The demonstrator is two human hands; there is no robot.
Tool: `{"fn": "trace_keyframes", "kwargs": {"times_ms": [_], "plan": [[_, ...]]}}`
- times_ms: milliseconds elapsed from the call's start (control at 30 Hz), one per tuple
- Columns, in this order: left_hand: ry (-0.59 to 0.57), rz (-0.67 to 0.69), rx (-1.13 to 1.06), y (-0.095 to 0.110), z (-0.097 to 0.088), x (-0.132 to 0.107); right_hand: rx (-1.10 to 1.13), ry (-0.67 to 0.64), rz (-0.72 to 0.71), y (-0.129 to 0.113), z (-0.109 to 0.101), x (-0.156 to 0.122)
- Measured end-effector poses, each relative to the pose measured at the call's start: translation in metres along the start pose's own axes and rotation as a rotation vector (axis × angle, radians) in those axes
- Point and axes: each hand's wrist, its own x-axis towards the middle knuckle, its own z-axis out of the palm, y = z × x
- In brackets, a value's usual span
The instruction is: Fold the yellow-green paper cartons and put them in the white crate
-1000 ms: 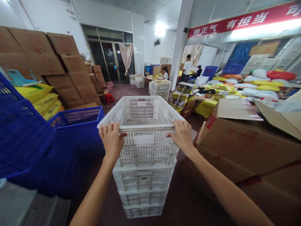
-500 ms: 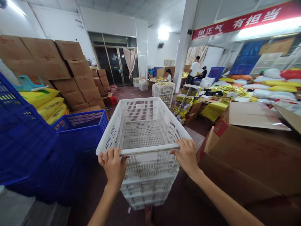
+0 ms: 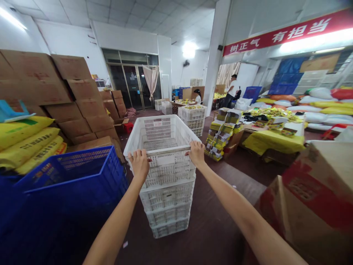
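A stack of white slatted plastic crates stands on the floor in front of me. The top crate has nothing inside it that I can see. My left hand grips the near left part of its rim, fingers curled over the edge. At the near right corner my right hand holds the same rim, with its thumb on the near side. Both arms are stretched forward.
Left are blue crates, yellow sacks and stacked cardboard boxes. Right are a large carton, bundled packs and a table with a yellow cover. Ahead stand more white crates and people farther back.
The crate stack has moved forward, farther from me, and my arms are stretched out more. The blue crate and the bundled packs appear nearer. Both hands still hold the rim.
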Motion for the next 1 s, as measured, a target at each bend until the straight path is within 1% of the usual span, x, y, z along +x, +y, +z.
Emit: {"fn": "trace_keyframes", "kwargs": {"times_ms": [233, 433, 567, 733, 833, 933, 1000], "plan": [[0.001, -0.034, -0.018, -0.009, 0.146, 0.144, 0.013, 0.013, 0.020, 0.016, 0.147, 0.152], [-0.008, -0.056, -0.019, -0.023, 0.267, 0.263, 0.012, 0.002, 0.022, 0.029, 0.272, 0.275], [0.012, -0.071, -0.005, -0.033, 0.352, 0.350, 0.024, 0.010, 0.004, 0.036, 0.358, 0.366], [0.029, -0.089, 0.031, -0.049, 0.456, 0.465, 0.053, 0.016, -0.032, 0.038, 0.467, 0.489], [0.021, -0.111, 0.042, -0.060, 0.520, 0.529, 0.059, 0.001, -0.044, 0.040, 0.533, 0.556], [0.006, -0.127, 0.044, -0.076, 0.586, 0.591, 0.054, -0.011, -0.045, 0.040, 0.601, 0.620], [0.004, -0.130, 0.046, -0.090, 0.630, 0.634, 0.053, -0.009, -0.046, 0.036, 0.646, 0.663]]}}
